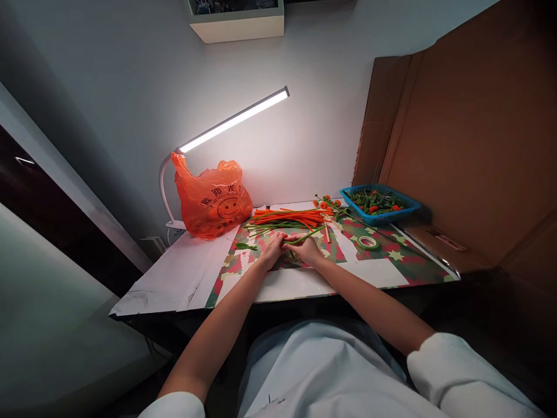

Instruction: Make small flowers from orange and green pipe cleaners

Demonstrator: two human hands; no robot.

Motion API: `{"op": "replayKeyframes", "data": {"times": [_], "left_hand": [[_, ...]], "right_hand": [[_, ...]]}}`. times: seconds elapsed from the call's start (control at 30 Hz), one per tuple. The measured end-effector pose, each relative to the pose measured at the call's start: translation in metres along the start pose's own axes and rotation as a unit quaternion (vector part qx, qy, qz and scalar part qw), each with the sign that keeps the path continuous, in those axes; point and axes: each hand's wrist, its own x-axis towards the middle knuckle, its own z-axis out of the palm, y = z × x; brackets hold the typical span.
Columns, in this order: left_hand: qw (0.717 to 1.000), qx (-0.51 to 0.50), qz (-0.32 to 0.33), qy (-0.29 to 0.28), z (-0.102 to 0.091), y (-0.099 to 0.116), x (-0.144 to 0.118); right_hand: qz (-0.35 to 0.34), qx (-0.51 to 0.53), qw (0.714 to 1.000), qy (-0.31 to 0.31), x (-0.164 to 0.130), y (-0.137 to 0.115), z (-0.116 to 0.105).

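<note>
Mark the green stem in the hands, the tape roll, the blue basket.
Green stem (315,231): head view, stretch beyond the right hand (303,248).
Tape roll (369,248): head view, near outer side.
Blue basket (385,219): head view, front wall.

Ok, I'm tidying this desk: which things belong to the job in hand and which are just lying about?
Likely the job: green stem in left hand and right hand; orange and green stems; green tape roll; orange-flowered sprig; blue basket of greenery.

Probably just about: orange smiley-face plastic bag, contents unclear; lit LED desk lamp; cardboard.
</note>
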Motion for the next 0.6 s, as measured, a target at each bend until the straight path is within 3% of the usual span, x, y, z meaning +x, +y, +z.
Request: {"op": "replayKeyframes", "data": {"times": [0.13, 0.3, 0.6], "left_hand": [[0.998, -0.062, -0.025, -0.02, 0.0, -0.005, 0.004], [0.999, -0.025, -0.011, -0.023, -0.003, -0.012, 0.006], [0.999, 0.023, 0.018, -0.034, -0.001, -0.004, -0.001]], "right_hand": [[-0.027, -0.081, 0.996, -0.002, 0.0, 0.002, -0.003], [-0.03, -0.239, 0.97, -0.004, -0.001, 0.003, -0.008], [-0.06, -0.357, 0.932, -0.023, -0.003, 0.002, -0.01]]}}
